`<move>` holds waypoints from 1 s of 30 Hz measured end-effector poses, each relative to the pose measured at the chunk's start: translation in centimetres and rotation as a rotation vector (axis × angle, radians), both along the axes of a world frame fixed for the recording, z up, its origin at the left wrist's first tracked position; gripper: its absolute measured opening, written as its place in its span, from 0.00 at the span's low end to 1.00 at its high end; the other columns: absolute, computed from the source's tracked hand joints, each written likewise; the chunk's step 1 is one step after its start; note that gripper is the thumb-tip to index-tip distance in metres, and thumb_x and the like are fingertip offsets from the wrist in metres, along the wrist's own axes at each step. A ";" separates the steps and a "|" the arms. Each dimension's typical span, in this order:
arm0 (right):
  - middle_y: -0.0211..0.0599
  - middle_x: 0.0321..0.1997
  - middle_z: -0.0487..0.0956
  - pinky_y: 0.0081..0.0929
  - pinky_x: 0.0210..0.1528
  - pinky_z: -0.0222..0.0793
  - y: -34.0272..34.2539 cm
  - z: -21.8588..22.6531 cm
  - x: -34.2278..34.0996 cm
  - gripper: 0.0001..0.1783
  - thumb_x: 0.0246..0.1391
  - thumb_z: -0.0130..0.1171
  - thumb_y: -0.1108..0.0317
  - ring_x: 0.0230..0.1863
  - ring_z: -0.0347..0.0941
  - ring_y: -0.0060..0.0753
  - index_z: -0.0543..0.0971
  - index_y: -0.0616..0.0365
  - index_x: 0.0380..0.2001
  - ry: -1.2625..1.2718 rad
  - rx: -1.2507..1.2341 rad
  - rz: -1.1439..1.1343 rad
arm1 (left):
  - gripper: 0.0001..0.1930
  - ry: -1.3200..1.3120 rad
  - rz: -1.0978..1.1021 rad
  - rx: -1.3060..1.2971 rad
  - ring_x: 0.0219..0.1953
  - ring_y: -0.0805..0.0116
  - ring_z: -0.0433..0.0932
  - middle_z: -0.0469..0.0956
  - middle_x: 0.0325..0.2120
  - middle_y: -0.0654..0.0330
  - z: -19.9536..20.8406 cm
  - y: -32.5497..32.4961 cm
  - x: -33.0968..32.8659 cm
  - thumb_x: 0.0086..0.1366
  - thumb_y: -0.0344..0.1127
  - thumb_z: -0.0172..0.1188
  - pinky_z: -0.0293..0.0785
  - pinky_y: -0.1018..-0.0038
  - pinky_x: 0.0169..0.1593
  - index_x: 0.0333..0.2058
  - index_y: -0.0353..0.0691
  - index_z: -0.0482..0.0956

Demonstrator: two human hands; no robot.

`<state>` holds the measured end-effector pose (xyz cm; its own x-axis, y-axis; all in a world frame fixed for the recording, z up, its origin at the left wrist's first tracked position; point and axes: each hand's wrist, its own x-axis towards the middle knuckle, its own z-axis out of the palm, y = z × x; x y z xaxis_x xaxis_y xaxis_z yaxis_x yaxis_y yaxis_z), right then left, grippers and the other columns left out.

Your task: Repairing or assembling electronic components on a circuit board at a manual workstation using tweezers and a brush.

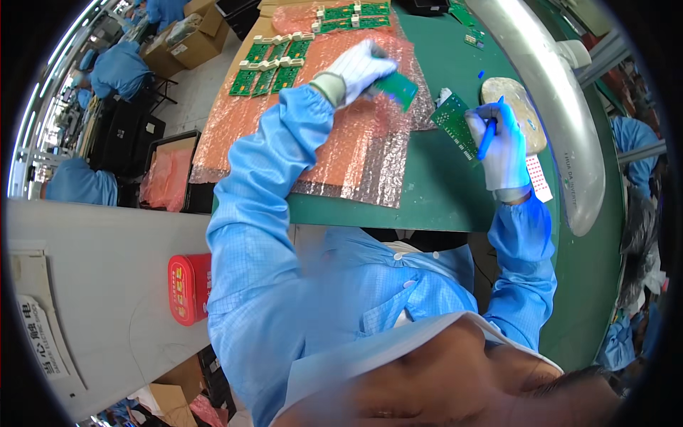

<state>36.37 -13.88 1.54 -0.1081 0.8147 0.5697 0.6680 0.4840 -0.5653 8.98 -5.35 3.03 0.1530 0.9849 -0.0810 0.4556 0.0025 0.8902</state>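
Note:
My left hand, in a white glove, is closed on a small green circuit board above the bubble wrap; hand and board are slightly blurred. In my gloved right hand a blue pen stands tilted between the fingers. Beside that hand's fingertips is another green circuit board; whether they touch it I cannot tell. Pink and clear bubble wrap covers the left part of the green table. On it, rows of green boards with white connectors lie at the far left, with more boards behind.
A pale oval pad and a card with red dots lie by my right hand. A long white lamp arches along the right. Loose board pieces lie at the back. Left of the table stands a red container.

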 end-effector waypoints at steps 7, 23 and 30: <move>0.32 0.36 0.77 0.20 0.43 0.67 2.6 -1.2 5.1 0.09 0.60 0.58 0.66 0.38 0.72 0.21 0.77 0.60 0.37 -0.292 0.285 0.222 | 0.19 0.747 -0.137 0.896 0.40 0.50 0.80 0.76 0.47 0.48 -2.4 -1.9 1.8 0.64 0.47 0.56 0.75 0.59 0.47 0.49 0.43 0.75; 0.41 0.38 0.79 0.32 0.49 0.73 2.4 -4.0 8.4 0.23 0.66 0.49 0.50 0.37 0.76 0.29 0.74 0.60 0.47 0.901 -0.450 0.359 | 0.36 -0.971 -0.469 -0.525 0.41 0.56 0.81 0.76 0.47 0.50 -2.5 -7.2 7.9 0.66 0.59 0.54 0.80 0.63 0.42 0.61 0.36 0.60; 0.34 0.28 0.77 0.28 0.41 0.74 2.2 -3.5 7.0 0.15 0.65 0.54 0.56 0.28 0.76 0.27 0.75 0.58 0.36 0.976 -0.571 0.163 | 0.40 -0.957 -0.474 -0.511 0.40 0.57 0.82 0.76 0.47 0.49 -2.2 -6.9 7.8 0.63 0.63 0.55 0.80 0.63 0.43 0.61 0.36 0.59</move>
<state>43.34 -11.70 -1.99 0.0493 0.9986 0.0201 -0.2239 0.0307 -0.9741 16.75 -12.30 0.83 0.7068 0.6998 -0.1030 -0.3440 0.4673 0.8144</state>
